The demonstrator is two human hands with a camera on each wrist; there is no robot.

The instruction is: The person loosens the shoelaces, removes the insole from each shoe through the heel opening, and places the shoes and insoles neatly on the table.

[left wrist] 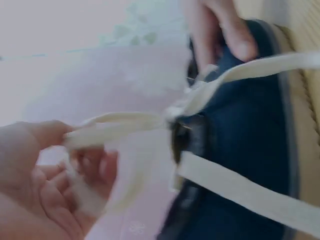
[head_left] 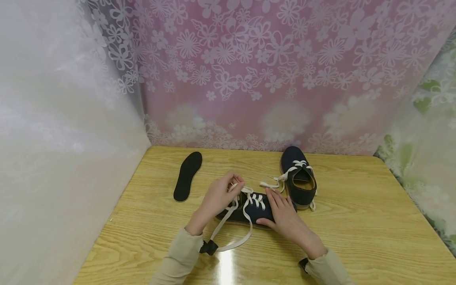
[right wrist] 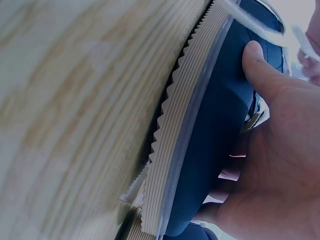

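A navy sneaker (head_left: 257, 211) lies on the table with its toe to the right. My left hand (head_left: 221, 194) pinches a white shoelace (left wrist: 115, 131) between thumb and forefinger, above the shoe's opening. One long lace end loops down toward the left sleeve. Over the toe part my right hand (head_left: 285, 215) grips the sneaker, thumb on the near side and the other fingers across the far side. In the right wrist view the thumb presses the blue upper (right wrist: 215, 120), above a ridged pale sole (right wrist: 177, 125).
A second navy sneaker (head_left: 297, 190), its laces loose, stands behind my right hand, close to the held shoe's toe. A black insole (head_left: 187, 176) lies at the back left of the wooden table (head_left: 149, 237). A pink floral curtain (head_left: 246, 79) hangs behind the table.
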